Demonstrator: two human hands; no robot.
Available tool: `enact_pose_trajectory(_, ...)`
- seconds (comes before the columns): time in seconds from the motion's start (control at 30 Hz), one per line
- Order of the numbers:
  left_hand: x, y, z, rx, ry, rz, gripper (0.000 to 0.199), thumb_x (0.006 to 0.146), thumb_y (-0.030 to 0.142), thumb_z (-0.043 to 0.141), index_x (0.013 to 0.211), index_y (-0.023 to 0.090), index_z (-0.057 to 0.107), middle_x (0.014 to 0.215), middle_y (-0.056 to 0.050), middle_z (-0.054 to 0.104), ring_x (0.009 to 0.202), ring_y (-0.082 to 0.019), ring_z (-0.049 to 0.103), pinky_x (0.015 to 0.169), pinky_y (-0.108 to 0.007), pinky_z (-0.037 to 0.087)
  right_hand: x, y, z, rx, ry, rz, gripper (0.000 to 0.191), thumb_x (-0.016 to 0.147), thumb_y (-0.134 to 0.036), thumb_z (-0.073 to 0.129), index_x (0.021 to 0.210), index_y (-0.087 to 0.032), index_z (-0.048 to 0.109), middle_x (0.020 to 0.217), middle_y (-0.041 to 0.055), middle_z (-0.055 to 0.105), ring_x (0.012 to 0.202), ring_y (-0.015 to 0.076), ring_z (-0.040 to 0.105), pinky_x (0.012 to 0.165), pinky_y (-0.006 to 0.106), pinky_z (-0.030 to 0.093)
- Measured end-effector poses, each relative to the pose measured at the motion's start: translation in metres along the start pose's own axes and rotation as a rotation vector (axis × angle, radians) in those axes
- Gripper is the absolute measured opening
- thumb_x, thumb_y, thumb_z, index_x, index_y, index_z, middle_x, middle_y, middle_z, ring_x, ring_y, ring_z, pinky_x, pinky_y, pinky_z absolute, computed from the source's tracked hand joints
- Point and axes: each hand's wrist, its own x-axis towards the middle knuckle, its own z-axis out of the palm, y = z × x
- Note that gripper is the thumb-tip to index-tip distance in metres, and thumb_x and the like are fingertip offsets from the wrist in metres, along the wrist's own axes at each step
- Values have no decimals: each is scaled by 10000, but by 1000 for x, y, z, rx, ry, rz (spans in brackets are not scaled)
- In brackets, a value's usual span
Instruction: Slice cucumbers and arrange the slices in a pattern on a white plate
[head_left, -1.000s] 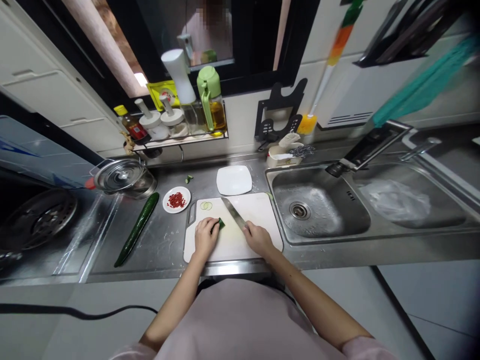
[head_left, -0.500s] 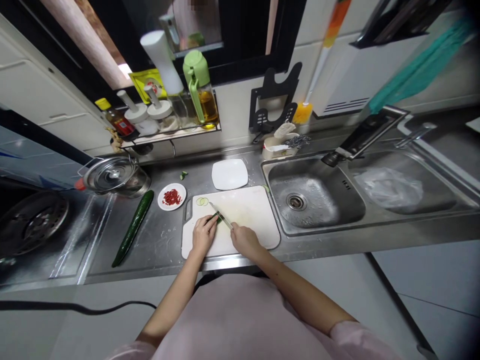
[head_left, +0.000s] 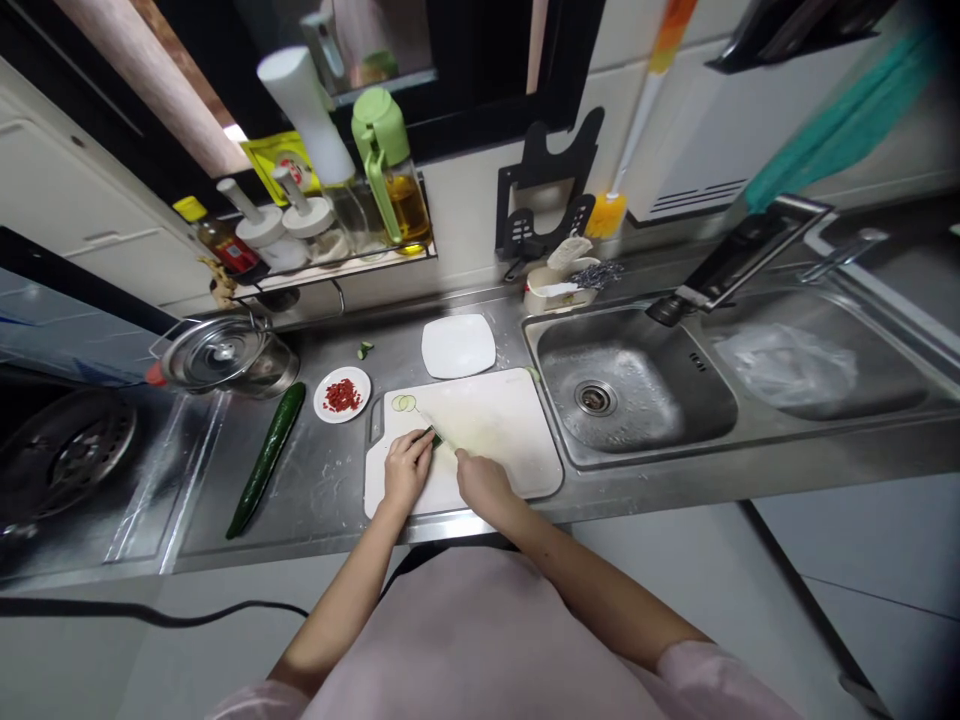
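On the white cutting board (head_left: 517, 430), my left hand (head_left: 407, 468) presses its bent fingers on a small dark green cucumber piece (head_left: 436, 439), mostly hidden under them. My right hand (head_left: 484, 485) is closed round the handle of a knife (head_left: 447, 446), whose thin blade points up and left beside the piece and is hard to make out against the board. Thin pale cucumber slices (head_left: 404, 403) lie at the board's upper left. A whole cucumber (head_left: 266, 460) rests on the steel counter to the left, near a small white plate of chopped red pieces (head_left: 343, 395).
Behind the board is a white square dish (head_left: 458, 346), with green scraps (head_left: 364, 350) to its left. A lidded steel pot (head_left: 225, 355) stands at the left. The sink (head_left: 630, 385) adjoins the board's right side. Bottles stand on a wall rack (head_left: 337, 263).
The knife and my right hand have shifted slightly left and down, and the blade shows less. My left hand stays on the cucumber piece. The camera view has moved a little.
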Motion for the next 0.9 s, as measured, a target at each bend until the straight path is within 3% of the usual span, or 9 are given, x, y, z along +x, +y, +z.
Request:
enact_pose_trajectory(0.73, 2, -4, 2, -12, -13, -36, 253, 906, 268, 500, 1027, 230, 719, 1101, -71, 692, 1030, -199, 609, 931, -372, 485, 12, -6, 1, 62, 25, -9, 307, 876, -32, 389, 1107, -105, 578, 942, 170, 712, 963, 238, 690, 778, 296, 518)
enact_pose_trajectory(0.9, 1, -5, 3, -7, -16, -46, 252, 905, 270, 503, 1031, 245, 720, 1104, -73, 690, 1042, -202, 609, 928, -381, 484, 12, -4, 0, 63, -22, 1, 298, 877, -39, 411, 1107, -106, 589, 948, 172, 713, 971, 242, 688, 779, 304, 521)
